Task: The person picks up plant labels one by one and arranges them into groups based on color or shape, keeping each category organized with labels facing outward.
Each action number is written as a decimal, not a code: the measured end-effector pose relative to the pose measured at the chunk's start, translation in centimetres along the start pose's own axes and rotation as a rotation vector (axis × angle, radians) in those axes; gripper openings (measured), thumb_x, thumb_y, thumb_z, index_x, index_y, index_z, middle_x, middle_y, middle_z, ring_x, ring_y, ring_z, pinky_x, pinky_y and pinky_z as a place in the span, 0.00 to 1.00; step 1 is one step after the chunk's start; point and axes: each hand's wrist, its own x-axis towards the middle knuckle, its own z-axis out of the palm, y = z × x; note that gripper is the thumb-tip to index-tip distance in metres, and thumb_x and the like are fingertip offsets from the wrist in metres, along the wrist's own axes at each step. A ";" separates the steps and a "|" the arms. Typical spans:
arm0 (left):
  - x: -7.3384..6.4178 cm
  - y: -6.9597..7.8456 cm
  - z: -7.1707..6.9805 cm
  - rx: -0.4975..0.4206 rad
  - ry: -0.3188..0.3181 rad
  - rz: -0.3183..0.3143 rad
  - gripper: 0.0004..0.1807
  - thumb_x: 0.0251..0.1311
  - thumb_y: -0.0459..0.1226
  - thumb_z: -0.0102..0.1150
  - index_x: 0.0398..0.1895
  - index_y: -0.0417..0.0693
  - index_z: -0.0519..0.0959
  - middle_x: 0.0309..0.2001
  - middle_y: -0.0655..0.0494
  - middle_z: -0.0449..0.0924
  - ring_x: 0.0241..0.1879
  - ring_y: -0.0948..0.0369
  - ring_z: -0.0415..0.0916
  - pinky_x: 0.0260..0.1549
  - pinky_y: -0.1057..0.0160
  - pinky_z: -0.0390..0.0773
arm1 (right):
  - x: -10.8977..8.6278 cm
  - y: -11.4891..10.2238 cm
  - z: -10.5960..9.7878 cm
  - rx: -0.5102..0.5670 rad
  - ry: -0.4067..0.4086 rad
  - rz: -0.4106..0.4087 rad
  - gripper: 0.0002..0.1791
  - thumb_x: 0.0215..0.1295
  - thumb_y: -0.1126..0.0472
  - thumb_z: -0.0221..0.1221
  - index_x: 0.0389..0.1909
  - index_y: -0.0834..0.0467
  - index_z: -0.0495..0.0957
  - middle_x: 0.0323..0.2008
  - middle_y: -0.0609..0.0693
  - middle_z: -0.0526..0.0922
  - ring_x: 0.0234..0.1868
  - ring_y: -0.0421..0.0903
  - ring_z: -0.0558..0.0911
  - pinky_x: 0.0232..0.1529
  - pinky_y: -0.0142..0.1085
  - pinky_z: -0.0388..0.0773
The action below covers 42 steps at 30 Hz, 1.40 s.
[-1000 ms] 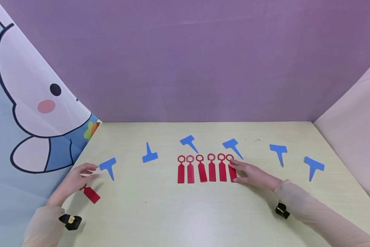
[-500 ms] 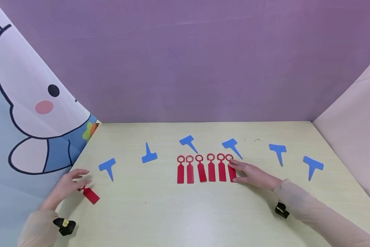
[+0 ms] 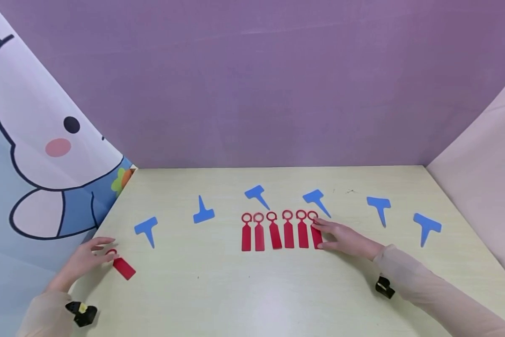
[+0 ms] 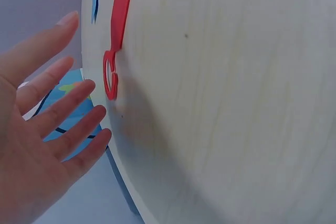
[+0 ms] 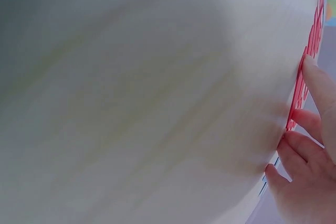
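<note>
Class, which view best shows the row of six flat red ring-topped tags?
The head view: the six red tags are countable, the end one partly hidden by the right hand. The right wrist view shows mostly overlapping edges; the left wrist view, none of this row.

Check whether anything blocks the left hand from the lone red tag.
Nothing visible in the head or left wrist view: the left hand, open, is beside the red tag; the nearest blue T-shaped piece lies off to one side.
</note>
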 end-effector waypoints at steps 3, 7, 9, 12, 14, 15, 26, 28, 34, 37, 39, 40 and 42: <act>-0.2 -0.3 0.0 0.012 -0.013 -0.009 0.36 0.52 0.48 0.59 0.54 0.28 0.64 0.53 0.29 0.64 0.49 0.36 0.62 0.37 0.48 0.74 | 0.0 0.0 0.0 -0.008 0.002 -0.010 0.36 0.52 0.52 0.62 0.60 0.62 0.63 0.63 0.60 0.59 0.62 0.60 0.59 0.54 0.46 0.67; -0.4 -0.6 0.0 0.024 -0.016 -0.008 0.36 0.50 0.49 0.60 0.54 0.28 0.65 0.51 0.30 0.66 0.48 0.38 0.63 0.37 0.49 0.74 | 0.0 0.0 0.0 -0.009 0.001 -0.008 0.36 0.52 0.50 0.61 0.60 0.62 0.64 0.63 0.60 0.60 0.62 0.60 0.59 0.53 0.46 0.68; -0.4 -0.7 0.1 0.034 -0.016 0.000 0.36 0.50 0.49 0.60 0.53 0.28 0.65 0.50 0.30 0.67 0.47 0.39 0.64 0.36 0.50 0.74 | 0.0 0.0 0.0 -0.011 0.000 -0.007 0.36 0.52 0.50 0.61 0.60 0.62 0.64 0.63 0.60 0.60 0.62 0.60 0.59 0.53 0.46 0.68; -0.4 -0.9 0.2 0.058 -0.012 0.024 0.36 0.49 0.48 0.61 0.52 0.27 0.66 0.49 0.31 0.68 0.45 0.41 0.66 0.35 0.51 0.74 | 0.0 0.0 0.0 -0.011 -0.002 0.000 0.36 0.52 0.50 0.61 0.60 0.62 0.64 0.63 0.60 0.60 0.62 0.59 0.59 0.53 0.46 0.68; -0.3 -1.0 0.2 0.068 -0.019 0.038 0.35 0.48 0.47 0.62 0.52 0.27 0.67 0.49 0.30 0.68 0.44 0.42 0.66 0.35 0.51 0.73 | 0.0 0.0 0.0 -0.009 -0.003 0.002 0.36 0.51 0.50 0.61 0.60 0.62 0.63 0.63 0.60 0.59 0.62 0.59 0.59 0.54 0.46 0.67; -0.2 -1.0 0.2 0.075 -0.022 0.045 0.35 0.48 0.46 0.63 0.51 0.27 0.67 0.49 0.30 0.67 0.44 0.42 0.66 0.35 0.51 0.72 | 0.0 0.0 0.0 -0.009 -0.003 0.000 0.36 0.52 0.51 0.61 0.60 0.62 0.63 0.63 0.60 0.59 0.62 0.60 0.59 0.53 0.46 0.68; -0.1 -0.9 0.5 0.119 0.007 0.078 0.33 0.42 0.41 0.67 0.48 0.25 0.69 0.45 0.32 0.65 0.42 0.44 0.62 0.34 0.50 0.69 | 0.1 -0.1 0.0 0.001 -0.008 0.001 0.36 0.52 0.53 0.62 0.60 0.62 0.63 0.63 0.59 0.59 0.62 0.58 0.59 0.52 0.43 0.69; -0.1 -1.0 0.5 0.123 0.013 0.080 0.33 0.42 0.41 0.68 0.47 0.25 0.70 0.44 0.33 0.66 0.41 0.44 0.62 0.34 0.50 0.70 | 0.1 -0.1 0.0 -0.002 -0.007 -0.001 0.36 0.52 0.53 0.62 0.60 0.62 0.63 0.63 0.59 0.59 0.62 0.58 0.59 0.53 0.43 0.69; 0.1 -1.0 0.5 0.121 0.006 0.064 0.32 0.42 0.42 0.68 0.44 0.25 0.70 0.41 0.35 0.68 0.39 0.46 0.63 0.34 0.52 0.71 | 0.0 -0.1 0.0 0.004 -0.006 0.006 0.36 0.52 0.53 0.62 0.60 0.62 0.63 0.63 0.59 0.59 0.63 0.58 0.59 0.54 0.44 0.67; 0.0 -0.8 0.4 0.101 -0.003 0.068 0.32 0.42 0.42 0.67 0.43 0.24 0.70 0.39 0.37 0.69 0.37 0.48 0.65 0.32 0.55 0.71 | 0.0 -0.1 0.0 0.011 -0.007 0.008 0.36 0.52 0.53 0.62 0.60 0.61 0.63 0.63 0.59 0.59 0.63 0.58 0.58 0.54 0.44 0.68; 0.0 -0.7 0.4 0.089 -0.009 0.074 0.31 0.42 0.41 0.67 0.43 0.24 0.69 0.37 0.40 0.70 0.36 0.50 0.66 0.31 0.58 0.71 | 0.0 -0.1 0.0 0.014 -0.008 0.010 0.36 0.52 0.53 0.62 0.61 0.61 0.63 0.64 0.59 0.59 0.63 0.58 0.58 0.54 0.44 0.68; 0.0 -0.7 0.4 0.082 -0.012 0.078 0.31 0.42 0.40 0.67 0.43 0.23 0.69 0.37 0.40 0.71 0.35 0.50 0.66 0.30 0.60 0.71 | 0.0 -0.2 0.0 0.014 -0.009 0.011 0.36 0.52 0.53 0.62 0.61 0.61 0.63 0.64 0.59 0.59 0.63 0.58 0.58 0.54 0.44 0.68; 0.0 -0.6 0.4 0.076 -0.022 0.079 0.31 0.42 0.40 0.67 0.43 0.23 0.69 0.36 0.41 0.71 0.35 0.51 0.66 0.29 0.61 0.71 | 0.0 -0.1 0.0 0.014 -0.008 0.014 0.36 0.52 0.54 0.62 0.61 0.61 0.63 0.64 0.58 0.58 0.63 0.58 0.58 0.54 0.44 0.67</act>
